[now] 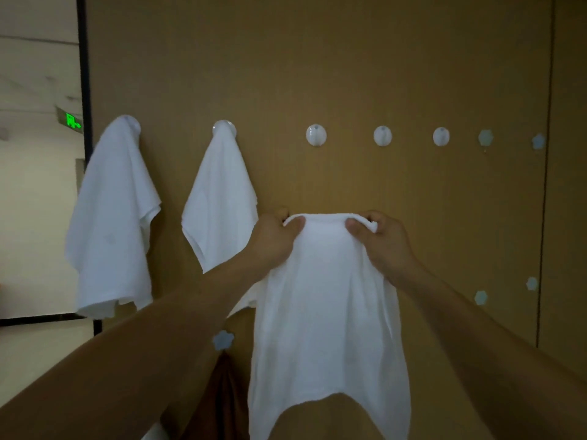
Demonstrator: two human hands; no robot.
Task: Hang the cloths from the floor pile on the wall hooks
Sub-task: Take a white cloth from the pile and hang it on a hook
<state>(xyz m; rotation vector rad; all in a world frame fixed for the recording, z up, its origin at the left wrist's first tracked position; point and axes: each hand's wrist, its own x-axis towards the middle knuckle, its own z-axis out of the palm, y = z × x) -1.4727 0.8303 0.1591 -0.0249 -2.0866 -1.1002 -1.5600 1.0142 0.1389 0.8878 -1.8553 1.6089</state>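
Fingers on both hands are curled tight round the top edge of a white cloth, thumbs on the near side and the rest tucked behind the fold. The left hand pinches one end of that edge and the right hand the other, with a short span of hem stretched nearly level between them. From there the cloth hangs straight down in front of the brown wall panel, its bottom edge arching up in the middle.

It is held below the row of hooks, under the first bare round hook and not touching it. Two more round hooks sit to the right, then pale flower-shaped hooks further along and a couple lower down.

To the left, two white cloths are already up: a first hung cloth on the hook by the panel's edge, and a second hung cloth on the next hook, its lower side just beside the left hand. Low down by the left forearm, a brown cloth hangs beneath a lone flower hook. Off to the left a green exit sign glows.
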